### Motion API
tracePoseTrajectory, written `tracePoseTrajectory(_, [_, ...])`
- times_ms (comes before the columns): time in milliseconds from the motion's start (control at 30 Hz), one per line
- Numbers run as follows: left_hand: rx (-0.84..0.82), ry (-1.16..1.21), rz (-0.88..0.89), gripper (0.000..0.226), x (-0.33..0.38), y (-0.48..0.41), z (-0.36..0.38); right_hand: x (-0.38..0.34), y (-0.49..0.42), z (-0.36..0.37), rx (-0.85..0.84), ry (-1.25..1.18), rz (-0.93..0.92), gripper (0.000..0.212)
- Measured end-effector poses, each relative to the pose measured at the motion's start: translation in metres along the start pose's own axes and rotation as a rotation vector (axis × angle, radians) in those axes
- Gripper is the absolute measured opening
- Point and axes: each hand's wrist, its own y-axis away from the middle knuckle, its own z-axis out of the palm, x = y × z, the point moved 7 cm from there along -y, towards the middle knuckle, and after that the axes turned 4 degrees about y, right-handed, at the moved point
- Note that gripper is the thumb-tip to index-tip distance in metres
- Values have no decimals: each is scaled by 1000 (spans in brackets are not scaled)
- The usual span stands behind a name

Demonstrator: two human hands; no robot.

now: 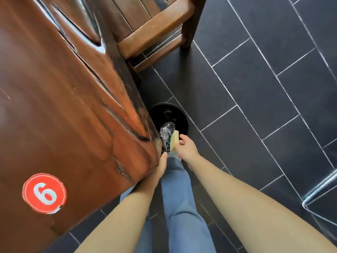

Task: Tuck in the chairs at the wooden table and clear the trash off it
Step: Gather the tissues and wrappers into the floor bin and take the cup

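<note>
We look straight down past the corner of the wooden table (69, 110), where a red round sticker (44, 193) bears the number 6. A wooden chair (155, 31) stands at the far side, its seat partly under the tabletop. On the dark tiled floor (255, 88), just beside the table corner, sits a round black bin (182, 117), its mouth open to us.

Both our hands reach down over the near rim of the bin. Our right hand (186, 148) has its fingers curled round the near end of a tan box (174, 141) with a green edge. The box's long axis runs away from us, its far end pointing over the bin's mouth. Pressed along its left side lies a crumpled plastic wrapper (166, 131), stretched the same way, its far end over the bin too.

Our left hand (162, 166) comes up beside the table edge; its thumb touches the wrapper's near end, but its fingers are hidden, so we cannot tell whether it grips
</note>
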Motion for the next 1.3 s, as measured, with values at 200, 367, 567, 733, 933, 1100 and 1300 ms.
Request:
tracePoseTrajectory(200, [-92,-142,103,67,-1,9,-1,-8,12,14,-110,-21,-8,56])
tracePoseTrajectory(367, [-245,-131,-65,66,27,51,1,-17,59,-12,-25,-59,-84,52])
tracePoseTrajectory(567, [-385,-128,-48,61,85,151,-25,-57,149,-62,125,49,-253,48])
tracePoseTrajectory(733, [-317,-32,81,57,116,205,-88,-129,200,-74,258,118,-462,44])
tracePoseTrajectory(933, [-116,130,203,53,104,221,-196,-229,251,1,187,316,-761,41])
tracePoseTrajectory(1100, [150,219,253,58,82,217,-313,-289,284,91,127,513,-900,47])
tracePoseTrajectory(1300, [433,175,407,57,84,204,-456,-349,295,182,117,717,-949,53])
